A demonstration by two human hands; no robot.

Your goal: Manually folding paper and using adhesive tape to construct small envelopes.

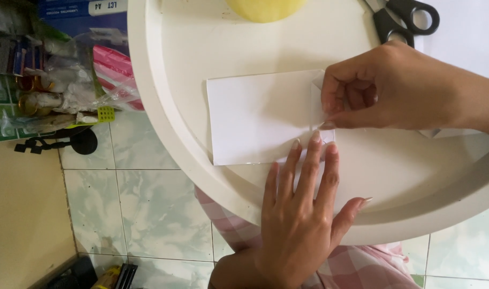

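1. White paper sheet (260,118) is lying flat on the round white table (164,134), roughly mid-table, long side running left-right in the head view.
2. Left hand (303,214) is coming in from the bottom edge, palm down, fingers spread and straight, fingertips (315,138) pressing on the paper's lower right part. Not gripping anything, just flat pressure.
3. Right hand (383,88) is reaching in from the right edge, thumb + index pinching the paper's right end, where a small folded flap is sticking up. Other fingers are curling in toward the palm.
4. Both hands are sitting near each other at the paper's right end, nearly touching.
5. Black-handled scissors (405,18) are lying on the table just above the right hand, apart from the paper.
6. Yellow round obj (266,8) is sitting at the top edge, cut off by frame, can't tell what it is.
7. Pink checked clothing (362,267) is showing under the table rim; pale green tiled floor (142,214) and a pile of plastic-bagged clutter (57,80) are sitting left of the table.
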